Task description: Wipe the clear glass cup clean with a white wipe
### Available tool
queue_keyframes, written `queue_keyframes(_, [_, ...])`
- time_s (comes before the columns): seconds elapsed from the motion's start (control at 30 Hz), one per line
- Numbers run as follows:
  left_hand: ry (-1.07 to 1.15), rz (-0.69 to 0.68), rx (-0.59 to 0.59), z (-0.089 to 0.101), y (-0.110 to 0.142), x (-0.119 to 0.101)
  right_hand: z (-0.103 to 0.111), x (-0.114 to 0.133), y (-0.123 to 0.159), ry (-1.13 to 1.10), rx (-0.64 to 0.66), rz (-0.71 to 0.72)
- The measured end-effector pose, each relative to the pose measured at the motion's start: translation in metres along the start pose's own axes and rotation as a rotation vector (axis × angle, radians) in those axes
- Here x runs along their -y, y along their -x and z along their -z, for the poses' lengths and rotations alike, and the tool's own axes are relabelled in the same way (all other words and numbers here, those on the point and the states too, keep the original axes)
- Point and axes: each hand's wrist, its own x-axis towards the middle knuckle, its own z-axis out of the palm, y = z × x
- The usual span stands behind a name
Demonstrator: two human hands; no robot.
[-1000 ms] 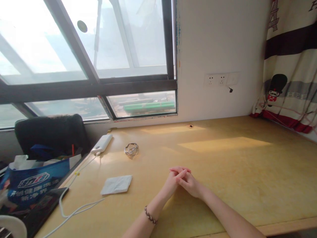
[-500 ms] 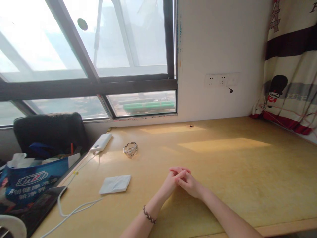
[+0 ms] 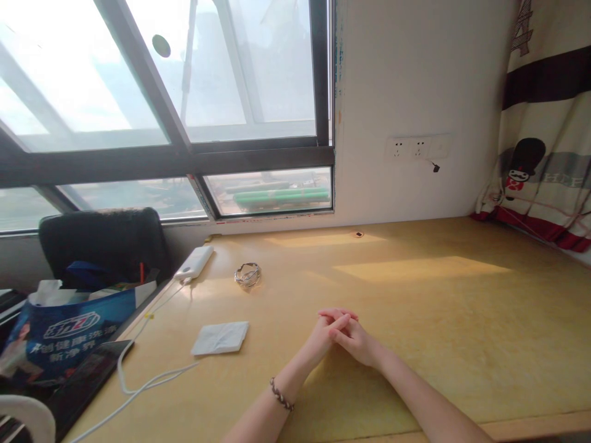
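Note:
My left hand (image 3: pixel 326 329) and my right hand (image 3: pixel 357 342) are clasped together above the light wooden table (image 3: pixel 443 344). Their fingers are folded over each other, closed, and no object shows between them. A dark braided bracelet (image 3: pixel 281 395) circles my left wrist. To the left of the hands lies a folded white tissue (image 3: pixel 220 338). Farther back on the table sits a silvery openwork ring-shaped band (image 3: pixel 248 275), apart from both hands. The palms and some fingertips are hidden within the clasp.
A white power bank (image 3: pixel 196 261) with a white cable (image 3: pixel 152 383) lies along the table's left edge. Beyond that edge are a blue bag (image 3: pixel 78 332) and a black chair (image 3: pixel 101 237). A wall with sockets (image 3: pixel 409 147) and a curtain (image 3: pixel 549 123) stand behind.
The whole view has shifted slightly, so things appear a little farther right. My hands stay clasped in the same way, and nothing on the table has moved.

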Motion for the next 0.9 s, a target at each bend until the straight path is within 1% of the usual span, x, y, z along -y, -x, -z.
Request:
queue_keyframes(0.23, [0.029, -0.002, 0.034, 0.0029, -0.0005, 0.0043, -0.0004, -0.0011, 0.0004, -0.008, 0.000, -0.005])
queue_keyframes(0.47, [0.030, 0.034, 0.018, 0.0016, -0.0008, 0.0017, 0.0002, 0.0018, 0.0004, 0.000, 0.004, -0.009])
queue_keyframes(0.7, [0.039, 0.033, -0.002, 0.0001, -0.0014, 0.0020, -0.0006, -0.0002, -0.0007, 0.015, -0.006, -0.005])
queue_keyframes(0.9, [0.034, 0.011, 0.009, 0.0000, 0.0001, 0.0006, -0.0003, 0.0008, -0.0008, 0.010, -0.002, -0.014])
